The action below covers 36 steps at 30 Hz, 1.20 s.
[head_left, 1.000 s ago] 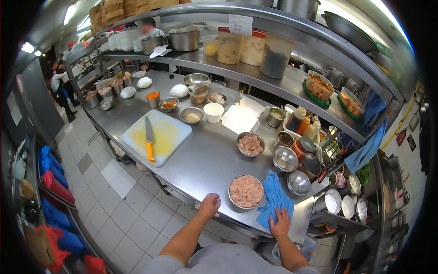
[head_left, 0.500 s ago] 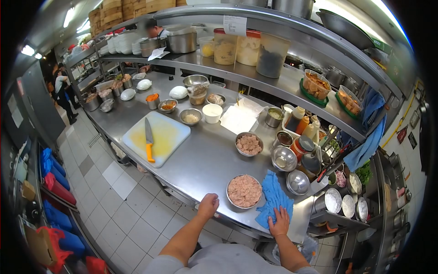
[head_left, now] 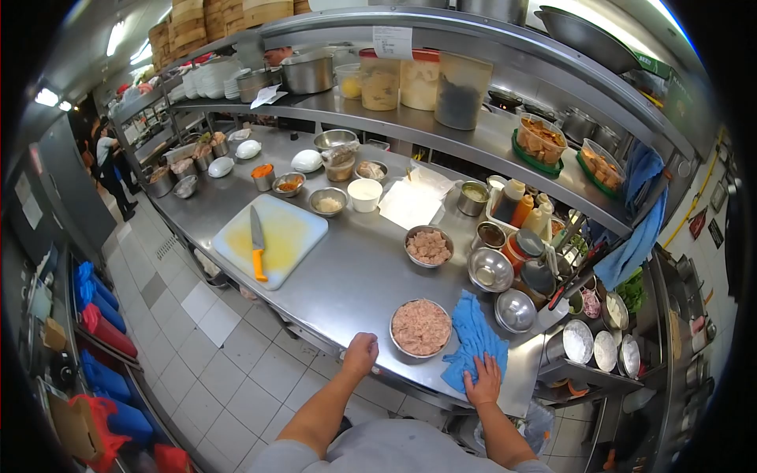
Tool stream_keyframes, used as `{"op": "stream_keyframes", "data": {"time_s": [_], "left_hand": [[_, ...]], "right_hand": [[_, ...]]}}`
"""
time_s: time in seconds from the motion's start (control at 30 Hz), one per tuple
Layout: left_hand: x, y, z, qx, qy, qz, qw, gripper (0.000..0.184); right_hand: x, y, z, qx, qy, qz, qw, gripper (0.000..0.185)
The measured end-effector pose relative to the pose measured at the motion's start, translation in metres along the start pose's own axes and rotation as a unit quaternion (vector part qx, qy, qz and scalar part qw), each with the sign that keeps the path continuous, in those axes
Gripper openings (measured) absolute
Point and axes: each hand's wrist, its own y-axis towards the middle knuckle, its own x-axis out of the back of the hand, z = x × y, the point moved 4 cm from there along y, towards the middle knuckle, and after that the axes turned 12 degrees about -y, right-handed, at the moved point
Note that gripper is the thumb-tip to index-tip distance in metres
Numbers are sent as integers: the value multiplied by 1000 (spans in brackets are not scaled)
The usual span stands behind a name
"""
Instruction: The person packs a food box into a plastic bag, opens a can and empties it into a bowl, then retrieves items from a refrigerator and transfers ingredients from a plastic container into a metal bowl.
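Note:
My left hand [head_left: 361, 354] is closed in a loose fist at the front edge of the steel table, and nothing shows in it. My right hand [head_left: 483, 381] lies flat with its fingers spread on a crumpled blue cloth [head_left: 475, 335]. Between the two hands stands a metal bowl full of minced meat [head_left: 422, 327], close to the cloth. Farther back is a smaller bowl of meat pieces [head_left: 429, 246]. A white cutting board [head_left: 303, 225] lies to the left, with an orange-handled knife [head_left: 258, 244] on it.
Two empty-looking metal bowls, a lidded jar [head_left: 523, 248] and squeeze bottles [head_left: 522, 210] crowd the right side. A steel shelf [head_left: 331, 106] with plastic tubs crosses above the back of the table. A person [head_left: 108, 162] stands in the far left aisle.
The view has shifted slightly. Both hands, the cloth and the bowls keep their places on the table. Behind the shelf, a person has moved a little.

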Motion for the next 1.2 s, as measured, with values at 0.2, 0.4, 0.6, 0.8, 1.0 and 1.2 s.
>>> {"op": "stream_keyframes", "data": {"time_s": [0.2,0.4,0.6,0.8,1.0,1.2], "left_hand": [[-3,0,-3,-28,40,-3,999,11],[1,0,-1,55,17,38,998,12],[66,-67,-7,224,-13,-36,974,31],[171,-294,35,361,102,-278,884,47],[255,-545,-16,498,135,-495,699,47],[281,-715,-40,578,86,-623,520,39]], "right_hand": [[3,1,1,1,6,-4,1000,56],[-7,-3,-2,-3,10,10,1000,57],[23,-19,62,154,70,-6,986,52],[33,-37,193,464,223,121,849,44],[16,-52,325,645,-1,343,683,41],[-27,-116,468,706,-236,389,542,55]]}}
